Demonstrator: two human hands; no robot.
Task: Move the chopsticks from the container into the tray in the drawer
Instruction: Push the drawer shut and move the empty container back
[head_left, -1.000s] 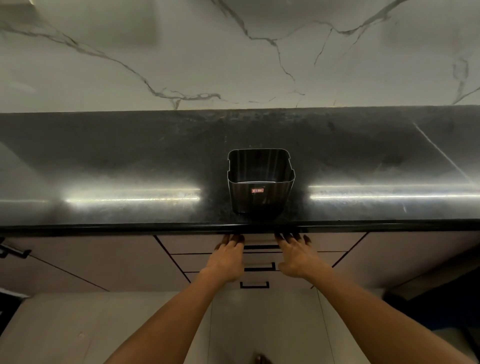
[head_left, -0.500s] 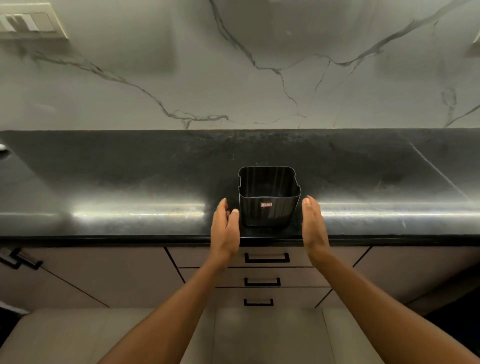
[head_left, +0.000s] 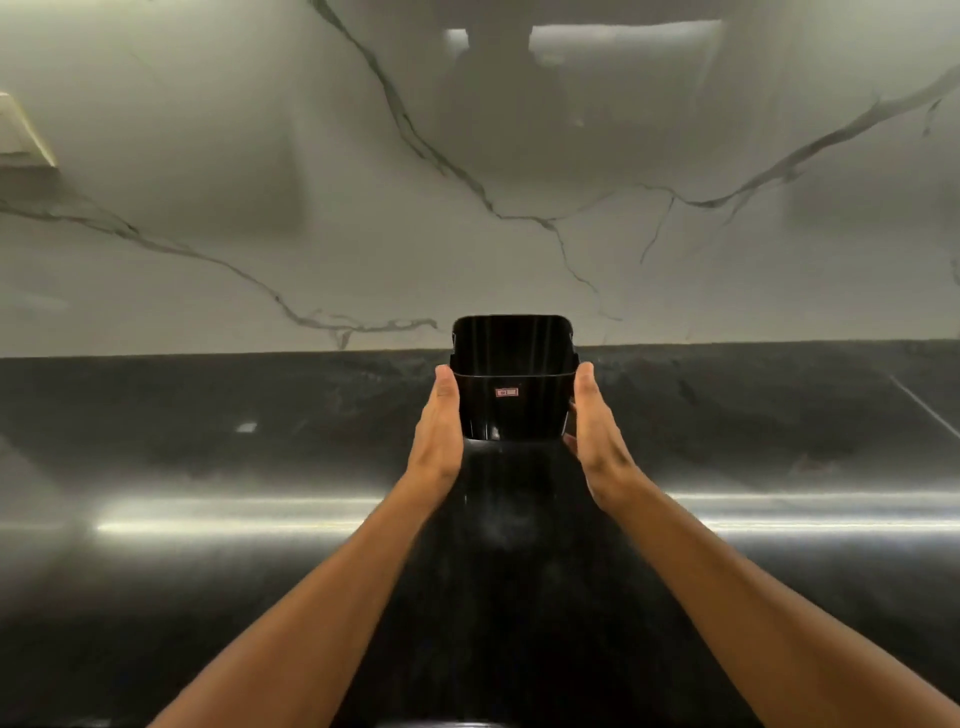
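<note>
Black container (head_left: 511, 387) upright on the dark stone counter (head_left: 208, 426), toward the back edge, near the marble-veined backsplash (head_left: 260, 182), roughly centred left to right. Square-ish mouth with rounded corners, walls tapering toward the base, small reddish label (head_left: 507, 392) on the near wall. Inside looks dark — contents cannot be made out, no chopsticks visible. Left hand (head_left: 438, 426) flat against the container's left wall, palm inward, fingers straight and together, pointing toward the back edge, thumb side up; fingertips reaching near the rim. Right hand (head_left: 597, 426) mirrored on the right wall, palm inward, fingers extended and close together, tips near the rim. Neither hand curled round anything — both straight-fingered, pressing or touching the sides, container sandwiched between the palms. Base of the container seems to meet the counter; whether lifted clear cannot be told. Both forearms bare, stretched out long from the near edge over the counter, converging toward the container, wrists roughly straight. Bright strip-light reflections (head_left: 234, 525) across the counter on both sides of the arms, nearer the front edge. Pale boxy fixture (head_left: 21, 135) on the backsplash at far left, partly cut off. Blurred reflection of something overhead (head_left: 571, 41) at the top of the backsplash.
</note>
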